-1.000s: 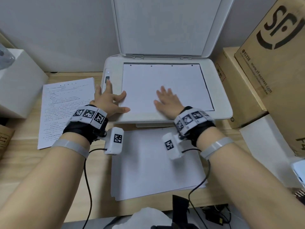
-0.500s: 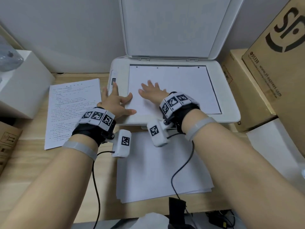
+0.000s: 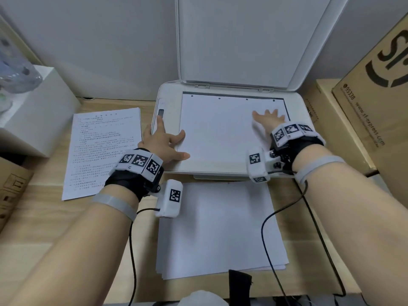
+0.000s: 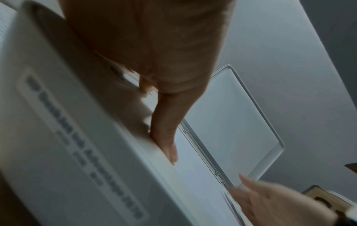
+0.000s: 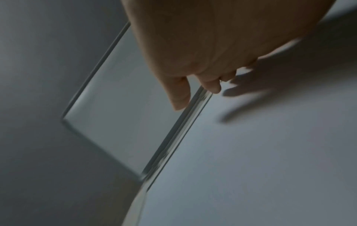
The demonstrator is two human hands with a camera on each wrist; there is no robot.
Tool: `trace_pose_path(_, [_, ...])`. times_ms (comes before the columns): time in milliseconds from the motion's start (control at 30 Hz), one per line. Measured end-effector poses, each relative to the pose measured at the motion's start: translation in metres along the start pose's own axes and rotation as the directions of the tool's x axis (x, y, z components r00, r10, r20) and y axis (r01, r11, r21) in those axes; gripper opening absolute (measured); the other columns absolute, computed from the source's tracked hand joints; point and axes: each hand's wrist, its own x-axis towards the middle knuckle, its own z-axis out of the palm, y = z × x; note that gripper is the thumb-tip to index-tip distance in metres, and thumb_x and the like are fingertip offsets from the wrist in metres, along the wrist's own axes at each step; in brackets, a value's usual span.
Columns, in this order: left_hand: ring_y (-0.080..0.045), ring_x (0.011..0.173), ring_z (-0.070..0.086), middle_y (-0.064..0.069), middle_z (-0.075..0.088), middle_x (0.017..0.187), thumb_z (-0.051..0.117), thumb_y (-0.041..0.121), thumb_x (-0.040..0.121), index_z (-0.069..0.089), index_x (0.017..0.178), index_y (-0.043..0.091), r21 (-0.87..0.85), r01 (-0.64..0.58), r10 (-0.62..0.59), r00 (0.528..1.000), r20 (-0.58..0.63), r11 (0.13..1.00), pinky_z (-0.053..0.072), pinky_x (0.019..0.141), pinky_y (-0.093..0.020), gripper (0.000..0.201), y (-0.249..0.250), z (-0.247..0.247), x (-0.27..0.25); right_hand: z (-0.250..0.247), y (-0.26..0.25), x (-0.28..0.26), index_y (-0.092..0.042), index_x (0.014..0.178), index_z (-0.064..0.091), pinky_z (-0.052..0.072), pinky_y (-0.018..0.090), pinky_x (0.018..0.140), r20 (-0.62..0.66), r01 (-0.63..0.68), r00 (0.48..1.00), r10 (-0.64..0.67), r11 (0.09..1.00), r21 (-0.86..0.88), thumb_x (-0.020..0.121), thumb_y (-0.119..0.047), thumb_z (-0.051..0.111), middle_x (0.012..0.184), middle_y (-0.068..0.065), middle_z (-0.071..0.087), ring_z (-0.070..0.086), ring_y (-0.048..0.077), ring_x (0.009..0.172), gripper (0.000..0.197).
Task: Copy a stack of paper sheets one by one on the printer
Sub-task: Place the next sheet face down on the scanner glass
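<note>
Sheet (image 3: pixel 217 129) lies face down on the printer (image 3: pixel 295 138) glass, centre of the head frame, lid (image 3: pixel 240 40) propped open above it. Left hand (image 3: pixel 162 141) sits at the sheet's left edge, fingers spread flat, holding nothing; index reaches up the left bezel near the small panel (image 3: pixel 161 113), thumb on the lower-left corner, probably pinning that corner so the sheet stays square. Right hand (image 3: pixel 268 119) is flat, fingers straight, on the upper right of the sheet, likely smoothing it toward the far right corner for alignment. Stack (image 3: pixel 220 235) of blank sheets lies lower centre on the desk (image 3: pixel 55 221), in front of the printer; a printed page (image 3: pixel 103 149) lies at left, apart from the stack, so sorting looks deliberate. Boxes (image 3: pixel 362 120) at right. Left wrist view: blurry, left hand (image 4: pixel 154 53) at top, thumb stretched flat along the sheet (image 4: pixel 193 168) edge, no grasp; right hand (image 4: pixel 274 203) shows at lower right, lid (image 4: pixel 237 122) beyond. Right wrist view: right hand (image 5: pixel 203 50) at top, fingers slightly bent, gripping nothing, above the sheet (image 5: pixel 251 152); contact not clear here due to blur. Judged step: sheet positioning; lid not yet closed.
</note>
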Motion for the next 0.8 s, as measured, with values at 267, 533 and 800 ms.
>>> trace_pose_path(267, [-0.028, 0.145, -0.016, 0.007, -0.021, 0.157, 0.070, 0.040, 0.081, 0.037, 0.139, 0.048, -0.032, 0.004, -0.004, 1.000, 0.012, 0.999, 0.014, 0.115, -0.050, 0.067, 0.000, 0.000, 0.001, 0.042, -0.121, -0.032, -0.016, 0.151, 0.006, -0.001, 0.036, 0.114, 0.325, 0.476, 0.855, -0.405, 0.861, -0.178, 0.102, -0.043, 0.013, 0.158, 0.007, -0.007, -0.011, 0.026, 0.145, 0.056])
trace_pose_path(533, [-0.029, 0.145, -0.018, 0.005, -0.021, 0.157, 0.069, 0.047, 0.080, 0.034, 0.140, 0.048, 0.000, 0.020, -0.020, 0.999, 0.036, 1.000, 0.011, 0.114, -0.053, 0.070, 0.002, 0.000, 0.002, 0.027, -0.068, 0.021, -0.013, 0.151, 0.001, -0.006, 0.042, 0.115, 0.203, 0.335, 0.933, -0.296, 0.922, -0.195, 0.104, -0.032, 0.013, 0.158, 0.007, -0.010, -0.014, 0.031, 0.144, 0.052])
trace_pose_path(800, [-0.029, 0.145, -0.017, 0.005, -0.021, 0.158, 0.069, 0.046, 0.081, 0.034, 0.140, 0.049, 0.012, 0.028, -0.028, 0.999, 0.024, 1.000, 0.013, 0.114, -0.054, 0.069, 0.004, -0.001, -0.002, -0.001, 0.015, 0.032, -0.017, 0.151, 0.000, -0.004, 0.050, 0.116, -0.053, -0.054, 0.997, 0.049, 0.994, -0.093, 0.096, -0.056, 0.023, 0.158, 0.007, -0.012, -0.012, 0.032, 0.144, 0.072])
